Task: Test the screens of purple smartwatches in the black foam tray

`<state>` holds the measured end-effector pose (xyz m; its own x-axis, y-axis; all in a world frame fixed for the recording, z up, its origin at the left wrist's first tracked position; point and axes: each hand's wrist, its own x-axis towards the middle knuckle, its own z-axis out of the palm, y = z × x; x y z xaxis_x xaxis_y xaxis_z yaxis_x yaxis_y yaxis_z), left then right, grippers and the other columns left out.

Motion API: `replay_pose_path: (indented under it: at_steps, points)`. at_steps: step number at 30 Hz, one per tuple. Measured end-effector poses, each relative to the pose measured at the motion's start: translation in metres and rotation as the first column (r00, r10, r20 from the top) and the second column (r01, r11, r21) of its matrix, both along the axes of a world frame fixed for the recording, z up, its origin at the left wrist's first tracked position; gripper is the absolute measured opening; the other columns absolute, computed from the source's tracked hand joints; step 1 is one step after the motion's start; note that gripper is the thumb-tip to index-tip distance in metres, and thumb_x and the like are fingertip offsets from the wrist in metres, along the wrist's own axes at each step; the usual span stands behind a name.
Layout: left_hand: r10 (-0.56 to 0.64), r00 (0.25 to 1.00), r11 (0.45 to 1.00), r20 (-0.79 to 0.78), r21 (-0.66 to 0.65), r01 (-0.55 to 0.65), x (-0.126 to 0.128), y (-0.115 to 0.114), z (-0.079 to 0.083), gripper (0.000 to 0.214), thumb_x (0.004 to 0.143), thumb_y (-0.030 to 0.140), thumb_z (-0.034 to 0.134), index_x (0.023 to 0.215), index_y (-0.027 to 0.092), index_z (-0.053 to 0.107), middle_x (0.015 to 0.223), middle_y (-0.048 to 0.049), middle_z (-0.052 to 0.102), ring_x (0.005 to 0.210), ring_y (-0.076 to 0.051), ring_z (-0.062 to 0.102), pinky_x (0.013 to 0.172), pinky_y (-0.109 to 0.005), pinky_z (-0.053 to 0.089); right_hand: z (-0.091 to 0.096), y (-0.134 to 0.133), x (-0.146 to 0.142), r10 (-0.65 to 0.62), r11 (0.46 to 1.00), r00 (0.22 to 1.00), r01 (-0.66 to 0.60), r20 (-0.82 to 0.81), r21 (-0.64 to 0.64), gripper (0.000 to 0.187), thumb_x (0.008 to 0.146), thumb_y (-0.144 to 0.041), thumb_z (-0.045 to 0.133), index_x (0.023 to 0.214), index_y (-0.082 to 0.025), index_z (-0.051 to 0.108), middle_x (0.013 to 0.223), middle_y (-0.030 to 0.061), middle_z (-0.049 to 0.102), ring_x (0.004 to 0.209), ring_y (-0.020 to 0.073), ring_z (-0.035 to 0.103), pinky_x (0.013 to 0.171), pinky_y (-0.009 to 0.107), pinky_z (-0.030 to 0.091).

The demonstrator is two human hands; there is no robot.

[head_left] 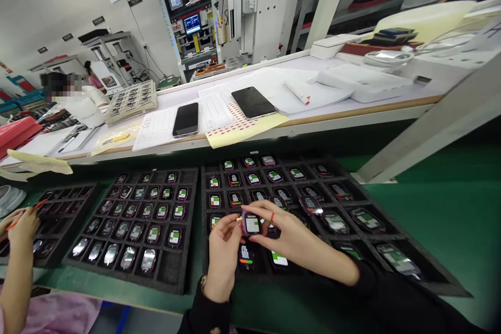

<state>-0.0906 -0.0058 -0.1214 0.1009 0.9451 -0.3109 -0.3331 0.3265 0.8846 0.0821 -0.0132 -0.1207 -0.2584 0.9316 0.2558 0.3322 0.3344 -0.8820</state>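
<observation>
unit: smartwatch unit (251, 224), purple casing, screen lit white/green, facing up
unit location: lower centre of frame, held just above the front rows of the right foam tray (202, 190), not seated in a pocket
left hand: left hand (224, 250) comes up from the bottom edge, thumb and forefinger pinching the unit's left edge; small yellow bit at the fingertips, can't tell what
right hand: right hand (291, 237) comes in from the lower right on a black sleeve, fingers curled over the unit's top and right side, thumb underneath; red band on one finger
right tray: black, most pockets filled with similar units, many screens lit
middle tray: middle foam tray (172, 271), left of centre, just beside the right one, pockets filled, front row screens dark
left tray: left foam tray (58, 229), far left, partly filled
co-worker: co-worker's hand (21, 229), lower left, over the left tray, holding a thin red tool
surface: green mat (450, 219) under all trays
shelf: raised shelf (352, 107) across mid-frame carrying two phones, small phone (186, 119) and large phone (253, 102), screens dark, lying on paper sheets; red-dot sticker sheet (238, 121) between them
</observation>
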Motion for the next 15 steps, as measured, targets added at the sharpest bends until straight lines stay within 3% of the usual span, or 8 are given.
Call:
replay_pose_path:
  at_steps: [4,6,9,12,15]
  points:
    - [-0.039,0.996,0.997,-0.079,0.056,0.044,0.0006,0.0025,0.0038,0.06,0.059,0.058,0.09,0.098,0.015,0.077,0.097,-0.0109,0.076,0.082,-0.018,0.068,0.07,-0.026,0.054,0.0024,-0.005,0.0045,0.067,0.976,0.977,-0.106,0.2,0.191,0.06,0.093,-0.009,0.052,0.148,-0.031,0.046,0.132,0.0107,0.049,0.103,0.0224,0.064,0.089,0.037,0.059]
    - [-0.056,0.992,0.994,-0.11,0.088,0.066,0.0005,0.0027,0.0056,0.056,0.063,0.059,0.087,0.099,0.016,0.079,0.104,-0.0114,0.076,0.095,-0.022,0.069,0.086,-0.03,0.055,0.0047,-0.0069,0.0053,0.097,0.973,0.95,-0.153,0.298,0.173,0.062,0.094,-0.008,0.052,0.151,-0.031,0.042,0.134,0.0114,0.047,0.116,0.0266,0.06,0.096,0.041,0.057]
    - [-0.083,0.987,0.987,-0.136,0.122,0.1,-0.0001,0.0009,0.007,0.055,0.069,0.06,0.083,0.104,0.018,0.079,0.117,-0.0113,0.073,0.116,-0.026,0.065,0.106,-0.037,0.048,0.008,-0.0082,0.0053,0.105,0.976,0.921,-0.168,0.376,0.138,0.063,0.093,-0.007,0.052,0.151,-0.03,0.04,0.137,0.0115,0.047,0.116,0.0272,0.061,0.096,0.042,0.058]
    - [-0.083,0.985,0.986,-0.149,0.133,0.103,-0.0002,-0.0019,0.0047,0.058,0.073,0.062,0.079,0.113,0.02,0.076,0.125,-0.0105,0.07,0.121,-0.027,0.063,0.108,-0.038,0.047,0.0095,-0.0081,0.0045,0.085,0.979,0.925,-0.146,0.37,0.142,0.062,0.093,-0.006,0.052,0.15,-0.03,0.043,0.134,0.0111,0.05,0.114,0.0265,0.062,0.096,0.04,0.058]
    - [-0.056,0.984,0.987,-0.172,0.142,0.081,-0.0002,-0.0035,0.0003,0.059,0.074,0.066,0.077,0.108,0.017,0.076,0.117,-0.0119,0.073,0.109,-0.026,0.067,0.098,-0.036,0.053,0.0089,-0.0089,0.0041,0.082,0.987,0.936,-0.124,0.343,0.105,0.062,0.092,-0.008,0.055,0.149,-0.031,0.047,0.136,0.01,0.052,0.116,0.0269,0.062,0.1,0.04,0.056]
